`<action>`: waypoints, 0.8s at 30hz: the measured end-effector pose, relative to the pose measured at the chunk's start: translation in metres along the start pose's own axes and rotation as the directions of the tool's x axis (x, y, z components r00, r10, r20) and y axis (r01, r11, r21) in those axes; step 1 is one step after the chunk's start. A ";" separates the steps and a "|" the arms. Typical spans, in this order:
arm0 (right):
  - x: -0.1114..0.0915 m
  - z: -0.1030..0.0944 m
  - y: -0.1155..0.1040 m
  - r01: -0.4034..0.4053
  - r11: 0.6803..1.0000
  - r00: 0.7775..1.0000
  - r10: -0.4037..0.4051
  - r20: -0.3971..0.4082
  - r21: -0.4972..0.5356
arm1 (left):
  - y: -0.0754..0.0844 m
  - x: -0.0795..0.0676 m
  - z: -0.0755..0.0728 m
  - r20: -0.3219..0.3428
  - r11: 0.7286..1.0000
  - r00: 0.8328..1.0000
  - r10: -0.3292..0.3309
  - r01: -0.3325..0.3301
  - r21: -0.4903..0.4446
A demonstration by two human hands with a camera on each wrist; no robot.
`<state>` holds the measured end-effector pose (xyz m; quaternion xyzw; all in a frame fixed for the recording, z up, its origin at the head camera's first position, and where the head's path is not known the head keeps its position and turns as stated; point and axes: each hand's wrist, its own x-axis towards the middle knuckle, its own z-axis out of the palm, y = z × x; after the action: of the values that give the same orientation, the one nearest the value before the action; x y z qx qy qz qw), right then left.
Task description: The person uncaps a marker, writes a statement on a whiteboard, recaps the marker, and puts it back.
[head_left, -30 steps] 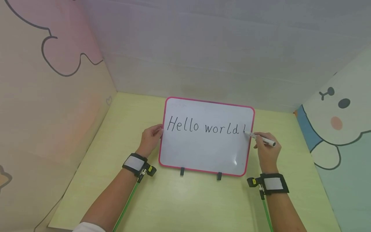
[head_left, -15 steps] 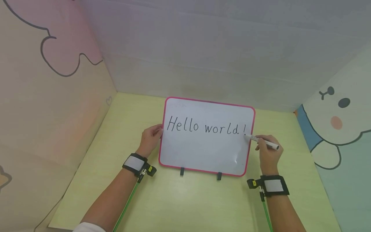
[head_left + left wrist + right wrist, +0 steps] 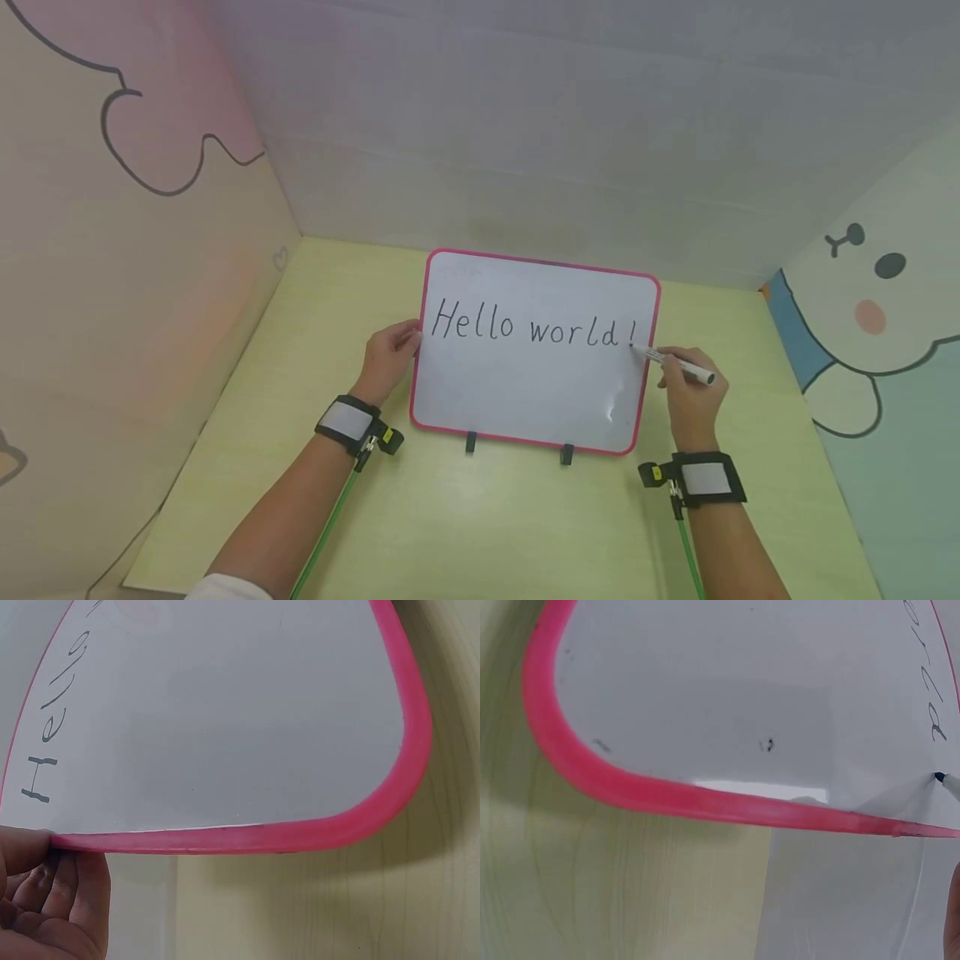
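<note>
A whiteboard (image 3: 525,392) with a pink frame leans upright on two small black feet, with "Hello world!" handwritten in dark ink across its upper half. My left hand (image 3: 388,360) pinches the board's left edge; in the left wrist view the thumb lies at the pink rim and the other fingers curl behind it. In my right hand (image 3: 693,400) is a white marker (image 3: 678,365), gripped like a pen from the right side. Its dark tip (image 3: 940,777) is at the dot of the exclamation mark. Most of the right hand is outside the right wrist view.
The board stands on a pale yellow wood-grain table (image 3: 480,533), near the grey back wall (image 3: 525,150). Side walls with cartoon drawings close in the left and right. Black wrist straps with cameras and green cables (image 3: 324,537) run along both forearms.
The marker tip has dropped slightly from the exclamation mark's stroke to its foot, where a dot now shows. My left hand keeps its place on the board's edge.
</note>
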<state>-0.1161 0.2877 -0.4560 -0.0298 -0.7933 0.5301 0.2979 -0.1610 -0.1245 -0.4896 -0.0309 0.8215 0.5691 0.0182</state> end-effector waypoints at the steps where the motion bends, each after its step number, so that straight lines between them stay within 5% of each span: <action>1: 0.000 0.000 0.000 0.001 1.000 1.000 -0.001 0.001 -0.010 | 0.000 0.000 0.000 0.000 1.000 1.000 -0.001 0.001 -0.001; 14: 0.001 0.000 -0.002 0.017 0.999 1.000 -0.018 -0.004 -0.028 | 0.002 0.000 -0.001 -0.005 1.000 1.000 0.008 -0.008 0.016; 24: 0.001 -0.005 -0.014 -0.030 0.977 0.995 0.051 -0.091 0.213 | 0.000 0.000 0.000 -0.004 1.000 1.000 0.004 -0.004 0.004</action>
<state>-0.1109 0.2866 -0.4423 -0.0395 -0.7165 0.6154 0.3261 -0.1608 -0.1242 -0.4894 -0.0302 0.8227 0.5675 0.0154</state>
